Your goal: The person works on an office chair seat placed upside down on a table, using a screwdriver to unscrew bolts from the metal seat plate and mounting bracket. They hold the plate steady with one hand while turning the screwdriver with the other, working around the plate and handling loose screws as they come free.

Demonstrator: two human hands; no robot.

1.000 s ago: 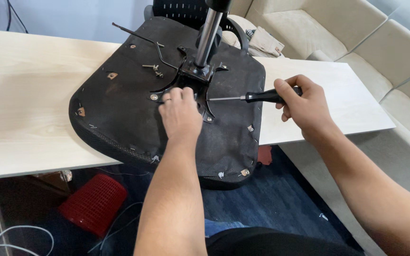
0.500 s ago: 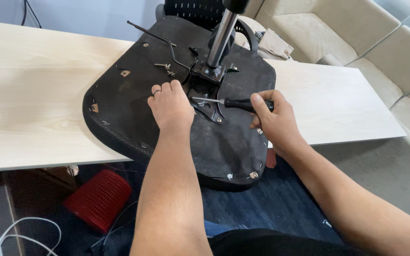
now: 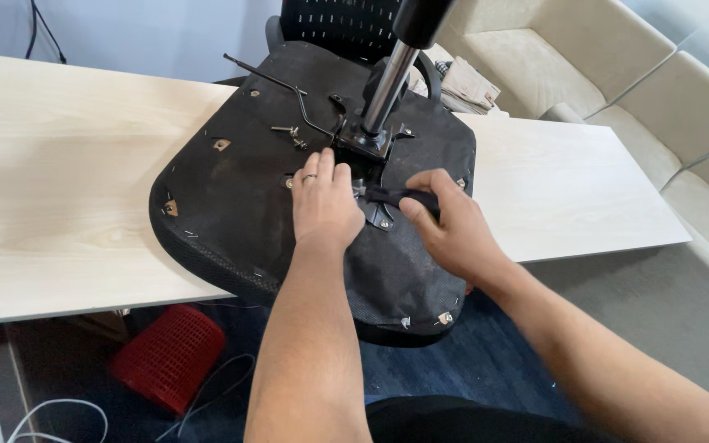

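Table point(image 3: 59, 205): long, light wood top; carries the upturned seat, which overhangs its near edge.

Sofa point(image 3: 617, 90): pale cushions, far right, well apart from the work.

Chair seat point(image 3: 231, 205): black, underside up, fabric stapled round the rim, small metal brackets near the corners.

Basket point(image 3: 166, 361): red mesh, on the floor under the table, white cable beside it.

Column point(image 3: 391, 78): bright metal tube rising from the mounting plate point(image 3: 367, 139) at the seat's centre; a thin bent lever point(image 3: 289, 90) runs from there toward the seat's far-left edge.

Left hand point(image 3: 322, 205): palm down on the seat just beside the plate, fingers together and flat, ring on one finger; grips nothing.

Right hand point(image 3: 449, 226): fingers curled tight around the black handle of the screwdriver point(image 3: 400, 195), its shaft pointing left at the plate's near corner; the tip is hidden.

Loose screws point(image 3: 289, 133): on the seat, left of the plate.

Handling note: the screwdriver is best kept in line with the fastener, pushed firmly inward, while the flat hand steadies the seat against sliding off the edge.
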